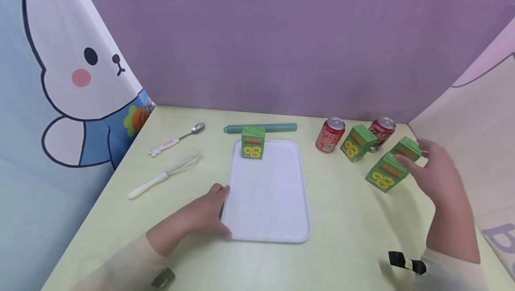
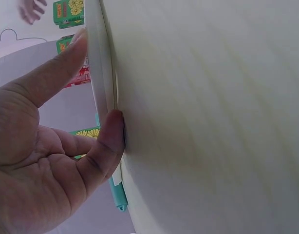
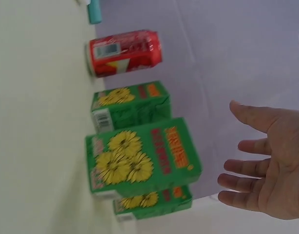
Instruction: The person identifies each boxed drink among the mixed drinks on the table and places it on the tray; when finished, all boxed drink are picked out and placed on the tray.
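Observation:
My left hand holds the left edge of a white tray near its front corner. In the left wrist view the thumb lies against the tray's rim and a bent finger touches it lower down. On the tray's back left stands a green drink carton with yellow flowers. My right hand is spread beside two more such cartons, a front one and a back one. The right wrist view shows a gap between those fingers and the front carton.
Another green carton stands between two red cans, a left one and a right one. Behind the tray lies a teal stick. A spoon and a whisk lie at the left. Cloth walls border the table.

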A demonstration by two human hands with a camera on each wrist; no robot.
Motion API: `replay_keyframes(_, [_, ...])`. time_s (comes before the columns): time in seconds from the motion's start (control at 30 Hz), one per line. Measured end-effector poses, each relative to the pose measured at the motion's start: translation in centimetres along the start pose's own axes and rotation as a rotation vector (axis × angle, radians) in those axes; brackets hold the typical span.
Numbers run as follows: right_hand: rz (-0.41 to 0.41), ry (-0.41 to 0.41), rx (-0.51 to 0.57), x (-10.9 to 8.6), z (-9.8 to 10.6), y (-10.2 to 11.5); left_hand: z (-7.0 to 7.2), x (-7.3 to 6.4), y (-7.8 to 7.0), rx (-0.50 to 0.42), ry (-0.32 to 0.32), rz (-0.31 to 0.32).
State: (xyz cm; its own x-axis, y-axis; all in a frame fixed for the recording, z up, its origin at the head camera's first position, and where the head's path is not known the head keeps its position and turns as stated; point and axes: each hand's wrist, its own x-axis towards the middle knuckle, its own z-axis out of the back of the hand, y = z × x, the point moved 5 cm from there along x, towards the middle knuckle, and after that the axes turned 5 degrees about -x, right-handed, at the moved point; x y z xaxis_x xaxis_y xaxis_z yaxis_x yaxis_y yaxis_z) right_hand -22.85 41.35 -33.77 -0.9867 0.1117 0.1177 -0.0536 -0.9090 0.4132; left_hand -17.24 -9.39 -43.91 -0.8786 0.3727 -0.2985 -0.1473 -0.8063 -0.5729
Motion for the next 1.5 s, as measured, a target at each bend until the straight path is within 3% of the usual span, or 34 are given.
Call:
replay_keyframes(0.43, [0.005, 0.188, 0.012, 0.6, -4.2, -3.3, -0.1, 0.0, 0.1, 0.007, -0.006, -0.005])
replay_keyframes(0.7, [-0.075, 0.269, -0.049, 0.8, -4.9, -4.3, -0.2, 0.1, 0.3, 0.009, -0.002, 0.000])
replay_keyframes(1.1, [-0.059, 0.227, -0.052, 0.9, -4.8, -3.5, -0.1, 0.0, 0.3, 0.015, 0.003, 0.000])
replay_keyframes(1.5, [0.052, 0.127, -0.024, 1.2, -3.4, 1.2, -0.1, 0.1, 0.3, 0.012, 0.008, 0.010])
